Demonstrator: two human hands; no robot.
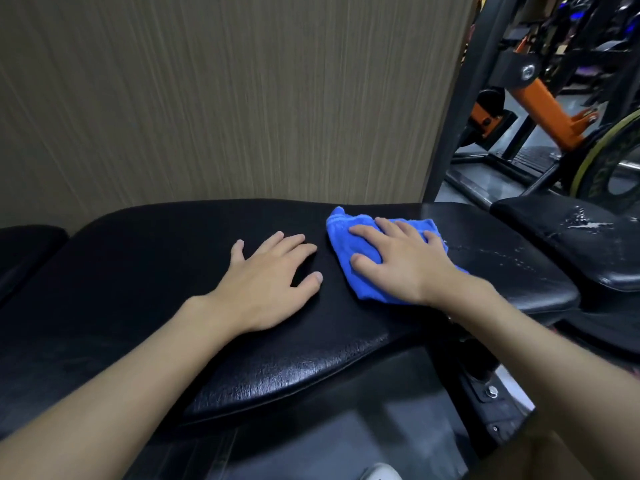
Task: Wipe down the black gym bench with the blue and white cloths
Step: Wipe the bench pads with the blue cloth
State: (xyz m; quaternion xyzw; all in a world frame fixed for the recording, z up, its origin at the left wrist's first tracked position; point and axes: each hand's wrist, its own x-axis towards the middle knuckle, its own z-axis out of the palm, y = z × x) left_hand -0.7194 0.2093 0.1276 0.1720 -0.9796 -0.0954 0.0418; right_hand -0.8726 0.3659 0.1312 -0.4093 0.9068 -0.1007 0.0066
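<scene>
The black gym bench (pixel 145 271) runs across the middle of the view, its padded top cracked near the front edge. A folded blue cloth (pixel 343 233) lies on the pad right of centre. My right hand (pixel 398 258) presses flat on the cloth with straight, spread fingers. My left hand (pixel 270 275) rests flat on the bare pad just left of the cloth, fingers spread and holding nothing. No white cloth is in view.
A beige wall panel (pixel 225 98) stands right behind the bench. A second black pad (pixel 581 237) with worn white patches lies at the right. Behind it stand a black upright post (pixel 464 98), an orange machine arm (pixel 547 109) and a weight plate (pixel 609 168).
</scene>
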